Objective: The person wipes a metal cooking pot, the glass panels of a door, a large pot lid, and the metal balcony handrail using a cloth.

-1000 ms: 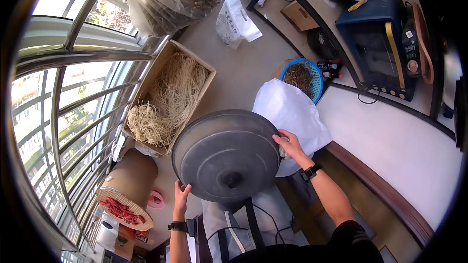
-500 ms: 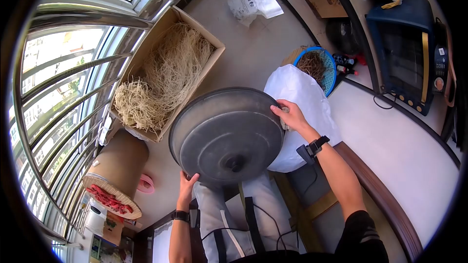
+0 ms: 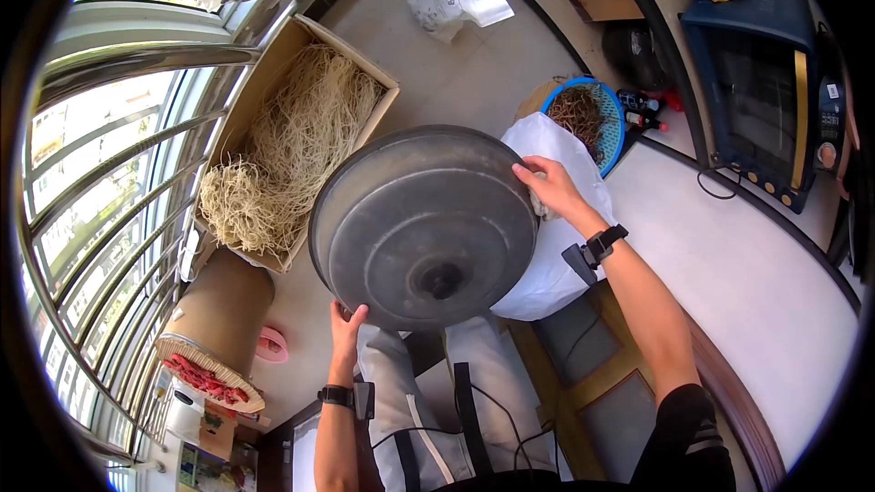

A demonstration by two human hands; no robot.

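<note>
One lid (image 3: 424, 219), grey floor (image 3: 437, 91), metal railing (image 3: 155, 62)

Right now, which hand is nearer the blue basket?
The right hand, gripping the dark lid at upper right; the left hand is lower left, farther away.

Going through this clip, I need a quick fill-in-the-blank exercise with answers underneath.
1. Of the left hand and right hand holding the grey lid, the one higher in view is the ____.
2. The box of pale strands is made of ____.
3. The basket's rim is coloured ____.
4. The oven's upright handle is coloured ____.

Missing words: right; cardboard; blue; gold.
</note>
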